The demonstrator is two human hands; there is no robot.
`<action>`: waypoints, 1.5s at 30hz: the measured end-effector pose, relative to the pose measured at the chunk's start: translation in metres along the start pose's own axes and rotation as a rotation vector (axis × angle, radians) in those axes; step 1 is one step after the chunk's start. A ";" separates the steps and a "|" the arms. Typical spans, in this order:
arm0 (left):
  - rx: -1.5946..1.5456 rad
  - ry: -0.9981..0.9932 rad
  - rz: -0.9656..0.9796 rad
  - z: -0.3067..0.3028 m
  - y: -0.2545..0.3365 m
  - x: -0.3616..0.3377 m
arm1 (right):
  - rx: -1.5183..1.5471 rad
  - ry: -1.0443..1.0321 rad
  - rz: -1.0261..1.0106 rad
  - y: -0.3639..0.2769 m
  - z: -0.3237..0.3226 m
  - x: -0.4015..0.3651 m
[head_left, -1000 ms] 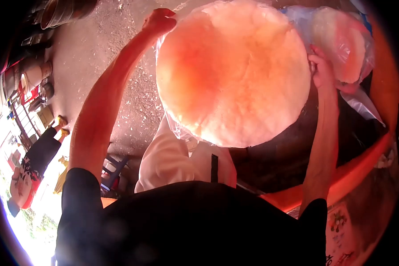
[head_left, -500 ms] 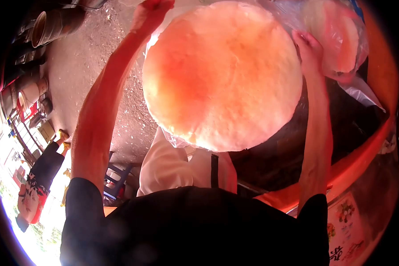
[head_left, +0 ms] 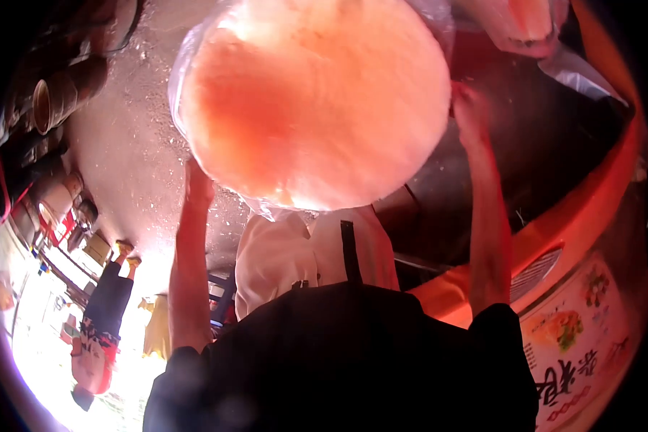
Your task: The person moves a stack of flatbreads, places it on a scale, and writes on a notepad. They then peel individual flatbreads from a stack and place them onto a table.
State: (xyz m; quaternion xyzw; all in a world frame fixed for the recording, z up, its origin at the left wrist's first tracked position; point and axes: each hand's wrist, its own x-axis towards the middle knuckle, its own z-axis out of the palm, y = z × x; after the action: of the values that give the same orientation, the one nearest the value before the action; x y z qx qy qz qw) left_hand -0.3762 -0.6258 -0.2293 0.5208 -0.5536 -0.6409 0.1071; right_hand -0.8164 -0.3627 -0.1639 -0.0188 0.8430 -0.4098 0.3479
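A large, round, pale slab like a stack of flatbreads (head_left: 317,108) fills the upper middle, with a clear plastic bag (head_left: 183,90) around its edge. My left hand (head_left: 199,180) is at the slab's lower left edge, its fingers hidden behind the slab and plastic. At the right edge, my right hand (head_left: 469,108) has its fingers closed on the bag's rim. Strong orange-red light washes over the slab and both forearms.
Another plastic-wrapped pale item (head_left: 529,21) lies at the upper right. An orange rim (head_left: 590,209) curves along the right, beside a printed panel (head_left: 569,338). Buckets (head_left: 50,104) stand at the left. A person (head_left: 101,331) is at the lower left.
The slab and its bag have moved left and slightly up in view. My left hand has come down to the slab's lower left edge; my right hand has shifted lower and left.
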 end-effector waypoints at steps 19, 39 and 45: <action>-0.379 -0.149 -0.580 0.055 0.013 -0.121 | -1.121 1.083 0.096 0.158 -0.277 -0.278; -0.433 -0.286 -0.533 0.074 0.119 -0.200 | -0.729 0.839 -0.243 0.206 -0.257 -0.291; -0.318 -0.629 -0.454 0.105 0.143 -0.208 | -0.865 0.727 -0.051 0.102 -0.201 -0.293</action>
State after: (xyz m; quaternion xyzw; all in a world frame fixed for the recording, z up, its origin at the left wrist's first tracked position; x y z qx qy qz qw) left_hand -0.4313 -0.4669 -0.0141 0.3853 -0.3247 -0.8536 -0.1322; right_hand -0.6891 -0.0660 0.0162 -0.0376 0.9991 -0.0154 -0.0142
